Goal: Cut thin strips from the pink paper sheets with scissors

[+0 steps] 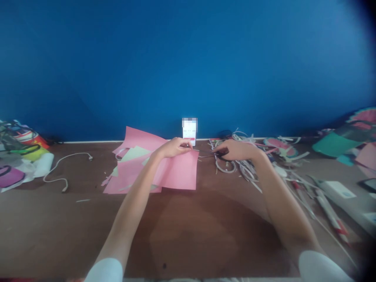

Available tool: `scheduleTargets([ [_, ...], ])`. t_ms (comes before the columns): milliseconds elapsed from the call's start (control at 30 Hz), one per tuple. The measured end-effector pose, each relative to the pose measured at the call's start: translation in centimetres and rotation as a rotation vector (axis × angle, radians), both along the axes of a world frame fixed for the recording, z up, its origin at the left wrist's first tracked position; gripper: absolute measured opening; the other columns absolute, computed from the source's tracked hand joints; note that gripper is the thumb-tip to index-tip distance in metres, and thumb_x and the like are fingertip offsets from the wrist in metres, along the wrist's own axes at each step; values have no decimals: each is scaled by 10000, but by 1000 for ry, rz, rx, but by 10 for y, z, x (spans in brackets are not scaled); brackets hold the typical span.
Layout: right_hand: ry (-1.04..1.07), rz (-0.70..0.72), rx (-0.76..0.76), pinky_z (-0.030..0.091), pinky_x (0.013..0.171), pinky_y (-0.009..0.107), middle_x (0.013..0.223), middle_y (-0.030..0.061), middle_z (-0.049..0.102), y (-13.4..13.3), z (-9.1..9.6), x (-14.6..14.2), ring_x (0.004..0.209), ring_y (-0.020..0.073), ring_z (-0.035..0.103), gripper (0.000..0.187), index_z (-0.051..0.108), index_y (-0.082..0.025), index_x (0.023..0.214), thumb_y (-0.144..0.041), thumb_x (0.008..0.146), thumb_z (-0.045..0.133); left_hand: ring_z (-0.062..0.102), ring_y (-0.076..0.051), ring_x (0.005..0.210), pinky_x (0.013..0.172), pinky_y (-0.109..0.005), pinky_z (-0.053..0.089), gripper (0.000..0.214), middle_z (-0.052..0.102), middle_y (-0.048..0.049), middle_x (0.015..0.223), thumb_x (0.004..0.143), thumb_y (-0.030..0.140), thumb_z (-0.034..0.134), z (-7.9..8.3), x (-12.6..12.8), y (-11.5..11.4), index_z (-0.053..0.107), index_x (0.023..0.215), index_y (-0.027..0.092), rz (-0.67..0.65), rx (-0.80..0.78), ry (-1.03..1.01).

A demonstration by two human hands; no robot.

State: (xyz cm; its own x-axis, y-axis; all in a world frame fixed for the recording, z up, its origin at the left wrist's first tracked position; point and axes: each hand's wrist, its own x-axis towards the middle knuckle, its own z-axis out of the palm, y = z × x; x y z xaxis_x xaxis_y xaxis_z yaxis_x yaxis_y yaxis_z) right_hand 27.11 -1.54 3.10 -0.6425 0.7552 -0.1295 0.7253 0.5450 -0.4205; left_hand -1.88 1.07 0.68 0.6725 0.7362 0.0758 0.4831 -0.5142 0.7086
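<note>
My left hand (175, 148) pinches the top edge of a pink paper sheet (181, 172), close to its upper right corner. That sheet stands partly raised over other pink sheets (141, 137) and pale green paper pieces (133, 154). Just right of the sheet, my right hand (237, 150) is closed around the dark handles of scissors (208, 155). Their thin blades point left toward the paper's right edge; I cannot tell whether they touch it. The handles are partly hidden by my fingers.
A lit phone (189, 135) leans upright at the blue wall. Paper strips (246, 170) lie tangled under my right hand. A white cable (57, 160) and a colourful pile (26, 152) are at left. Pens (330, 213), a grey power strip (349, 203) and a green visor (333, 141) are at right.
</note>
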Motion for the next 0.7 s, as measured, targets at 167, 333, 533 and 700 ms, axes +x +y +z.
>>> scheduleTargets([
  [167,25,2,-6,484,719,288,971,41,729,0,0,-1,829,228,652,420,719,-218,1104,-341,714,622,594,-172,789,677,-265,408,245,670,-50,894,844,388,553,0,0,1,659,923,181,-5,3,6],
  [333,39,0,-4,487,736,302,961,46,729,0,-1,-1,826,231,652,418,722,-221,1096,-329,702,636,588,-166,772,670,-262,406,253,668,-51,886,840,391,556,0,0,1,662,921,176,-7,6,3],
  [533,34,12,-11,485,739,302,1007,54,721,2,-3,2,853,234,650,426,714,-212,1111,-325,711,622,588,-166,762,658,-260,403,264,670,-56,886,840,395,554,0,-2,1,669,931,176,-9,5,18],
  [700,25,12,-34,475,731,289,1047,57,711,4,-4,3,872,231,644,440,703,-202,1128,-340,720,611,589,-166,769,663,-262,399,250,674,-55,889,839,384,560,0,-2,2,669,926,177,-8,6,26],
])
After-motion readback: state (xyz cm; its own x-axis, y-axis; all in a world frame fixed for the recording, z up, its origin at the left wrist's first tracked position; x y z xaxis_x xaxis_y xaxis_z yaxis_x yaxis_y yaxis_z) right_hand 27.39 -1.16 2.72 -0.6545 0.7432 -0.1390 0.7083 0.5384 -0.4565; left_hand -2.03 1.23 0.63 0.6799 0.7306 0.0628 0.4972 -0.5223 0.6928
